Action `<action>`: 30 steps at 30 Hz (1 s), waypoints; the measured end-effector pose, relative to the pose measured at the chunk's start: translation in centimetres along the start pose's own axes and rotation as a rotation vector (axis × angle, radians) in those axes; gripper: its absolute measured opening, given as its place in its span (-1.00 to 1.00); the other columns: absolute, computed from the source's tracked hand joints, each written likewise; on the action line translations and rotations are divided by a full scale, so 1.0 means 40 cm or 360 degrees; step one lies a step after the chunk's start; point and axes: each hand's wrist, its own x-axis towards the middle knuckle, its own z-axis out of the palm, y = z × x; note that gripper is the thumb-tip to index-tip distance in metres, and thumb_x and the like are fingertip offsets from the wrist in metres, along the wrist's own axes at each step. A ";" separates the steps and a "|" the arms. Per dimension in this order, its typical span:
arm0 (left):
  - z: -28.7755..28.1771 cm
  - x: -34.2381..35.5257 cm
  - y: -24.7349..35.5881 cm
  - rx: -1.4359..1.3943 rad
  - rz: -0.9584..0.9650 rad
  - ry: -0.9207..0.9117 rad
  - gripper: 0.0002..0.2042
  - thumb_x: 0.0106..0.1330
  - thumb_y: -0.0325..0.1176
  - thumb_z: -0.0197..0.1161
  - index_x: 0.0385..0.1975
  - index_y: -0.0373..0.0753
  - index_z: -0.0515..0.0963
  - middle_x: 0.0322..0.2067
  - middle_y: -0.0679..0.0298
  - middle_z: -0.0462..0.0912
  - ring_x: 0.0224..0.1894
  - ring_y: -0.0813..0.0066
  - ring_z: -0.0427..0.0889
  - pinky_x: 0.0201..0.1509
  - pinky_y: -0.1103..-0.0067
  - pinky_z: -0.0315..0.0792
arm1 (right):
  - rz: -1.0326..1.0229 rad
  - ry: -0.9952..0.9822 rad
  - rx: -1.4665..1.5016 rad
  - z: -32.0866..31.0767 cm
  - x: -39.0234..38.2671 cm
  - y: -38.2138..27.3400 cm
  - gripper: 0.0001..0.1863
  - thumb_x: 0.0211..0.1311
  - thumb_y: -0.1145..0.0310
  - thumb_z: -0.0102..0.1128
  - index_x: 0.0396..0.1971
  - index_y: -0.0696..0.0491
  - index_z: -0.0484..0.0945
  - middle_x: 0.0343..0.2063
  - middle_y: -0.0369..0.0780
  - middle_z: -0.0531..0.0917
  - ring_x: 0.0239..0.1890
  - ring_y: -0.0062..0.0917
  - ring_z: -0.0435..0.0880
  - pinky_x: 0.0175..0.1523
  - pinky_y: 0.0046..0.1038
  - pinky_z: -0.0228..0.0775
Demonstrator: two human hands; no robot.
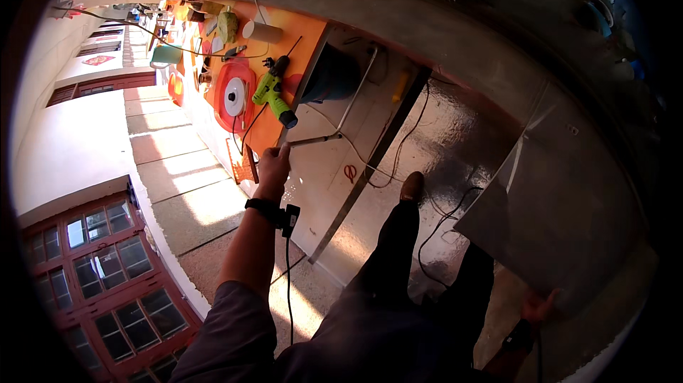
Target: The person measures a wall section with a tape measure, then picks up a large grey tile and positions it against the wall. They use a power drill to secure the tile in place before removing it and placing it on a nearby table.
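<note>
The dark rod (316,139) lies near the middle of the view, toward 11 o'clock from centre, its far end meeting a pale bent tube (358,91) that runs up toward 1 o'clock. At the rod's near end is the left hand (272,169), its fingers curled in and its thumb pointing toward 1 o'clock; whether it grips the rod or only sits beside it, I cannot tell. A black strap (265,208) circles that wrist. Toward 4 o'clock from centre, the right hand (538,307) is at the lower edge of a large grey panel (562,216); shadow hides how firmly its fingers close, so I cannot tell whether it pinches the edge. At 12 o'clock from the left hand, a lime-green drill-shaped power tool (269,91) lies on the orange bench (302,29). Just beside it toward 9 o'clock sits a red basin (245,78) with a white lid (233,97) on it; beyond these, toward 12 o'clock, is a white cylinder (262,32). A dark bucket (334,73) stands at 1 o'clock from the left hand. A brown shoe (412,186) shows at 3 o'clock, near loose cables (421,248), and red-framed windows (107,269) fill 8 o'clock.
</note>
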 end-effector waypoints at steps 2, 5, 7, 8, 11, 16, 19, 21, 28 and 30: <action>-0.012 0.028 0.072 -0.0093 -0.0081 -0.0088 -0.48 0.27 -0.06 0.23 -0.08 -0.49 0.45 -0.38 0.12 0.63 -0.30 0.34 0.61 -0.18 0.49 0.47 | -0.0021 0.0230 -0.0024 0.026 -0.011 0.002 -0.21 0.12 -0.20 0.20 0.18 0.09 0.33 -0.27 -0.28 0.59 -0.50 -0.60 0.35 -0.38 -0.53 0.22; -0.001 0.179 0.011 0.0151 0.0176 0.0111 -0.46 0.27 -0.08 0.24 -0.02 -0.51 0.42 -0.22 0.04 0.62 -0.15 0.27 0.60 -0.08 0.47 0.46 | -0.0033 0.0314 -0.0112 -0.027 0.048 -0.012 -0.21 0.17 -0.30 0.05 0.23 -0.02 0.30 -0.63 -0.35 0.50 -0.71 -0.69 0.23 -0.62 -0.58 0.13; 0.020 0.243 0.017 -0.0008 0.0147 0.0145 -0.39 0.24 -0.07 0.28 0.05 -0.53 0.36 -0.10 -0.01 0.57 -0.05 0.25 0.57 -0.01 0.49 0.43 | 0.0108 0.0374 -0.0151 -0.138 0.089 -0.053 -0.26 0.18 -0.29 0.04 0.21 -0.07 0.32 -0.73 -0.39 0.38 -0.71 -0.69 0.23 -0.55 -0.55 0.16; 0.028 0.261 0.036 -0.0032 0.0149 0.0146 -0.39 0.25 -0.06 0.27 0.05 -0.53 0.39 -0.12 0.01 0.58 -0.08 0.27 0.58 -0.01 0.50 0.42 | 0.0176 0.0348 -0.0174 -0.200 0.112 -0.073 -0.29 0.18 -0.29 0.03 0.17 -0.09 0.35 -0.77 -0.40 0.32 -0.71 -0.68 0.23 -0.47 -0.51 0.20; 0.025 0.382 -0.017 -0.0174 0.0034 0.0102 -0.43 0.25 -0.06 0.26 0.01 -0.49 0.43 -0.15 0.06 0.59 -0.12 0.32 0.58 -0.01 0.48 0.41 | 0.0303 0.0093 -0.0312 -0.357 0.181 -0.149 -0.35 0.10 -0.33 0.05 -0.08 -0.05 0.49 -0.86 -0.43 0.15 -0.74 -0.63 0.20 -0.14 -0.33 0.40; 0.058 0.407 0.014 -0.0581 -0.0160 -0.0208 -0.58 0.21 -0.12 0.31 -0.17 -0.39 0.48 -0.42 0.24 0.55 -0.49 0.50 0.55 -0.48 0.62 0.40 | -0.0014 0.0892 -0.0461 -0.384 0.189 -0.181 0.05 -0.36 -0.66 0.08 -0.42 0.23 0.58 -0.93 -0.42 0.16 -0.83 -0.60 0.14 -0.68 -0.51 0.14; 0.077 0.408 0.030 -0.0814 -0.0083 -0.0224 -0.66 0.19 -0.19 0.31 -0.23 -0.36 0.51 -0.43 0.27 0.55 -0.53 0.51 0.50 -0.52 0.60 0.36 | 0.0275 0.0651 -0.0233 -0.326 0.137 -0.165 -0.29 -0.22 -0.49 0.20 -0.72 -0.06 0.34 -0.89 -0.45 0.09 -0.84 -0.65 0.03 -0.77 -0.56 0.03; 0.071 0.423 0.025 -0.0890 -0.0119 -0.0255 -0.71 0.19 -0.22 0.28 -0.26 -0.33 0.52 -0.45 0.29 0.53 -0.53 0.53 0.48 -0.52 0.60 0.35 | 0.0360 0.0566 -0.0106 -0.260 0.103 -0.140 -0.44 -0.08 -0.34 0.27 -0.82 -0.20 0.30 -0.87 -0.47 0.08 -0.83 -0.67 0.00 -0.79 -0.57 0.02; 0.068 0.413 0.015 -0.1040 -0.0153 -0.0306 -0.82 0.23 -0.24 0.21 -0.44 -0.22 0.47 -0.58 0.42 0.39 -0.60 0.61 0.41 -0.55 0.64 0.30 | -0.0522 0.0492 0.0003 -0.004 -0.030 -0.012 -0.52 0.13 -0.07 0.19 -0.21 -0.07 0.23 -0.25 -0.33 0.19 -0.22 -0.49 0.12 -0.16 -0.41 0.06; 0.035 0.363 0.000 -0.1168 -0.0136 -0.0320 -0.84 0.27 -0.26 0.20 -0.43 -0.19 0.47 -0.58 0.42 0.38 -0.58 0.63 0.43 -0.54 0.64 0.31 | -0.0665 0.0460 0.0062 0.088 -0.051 0.025 -0.49 0.20 0.00 0.17 -0.04 -0.03 0.21 -0.07 -0.29 0.22 -0.05 -0.43 0.16 0.03 -0.36 0.07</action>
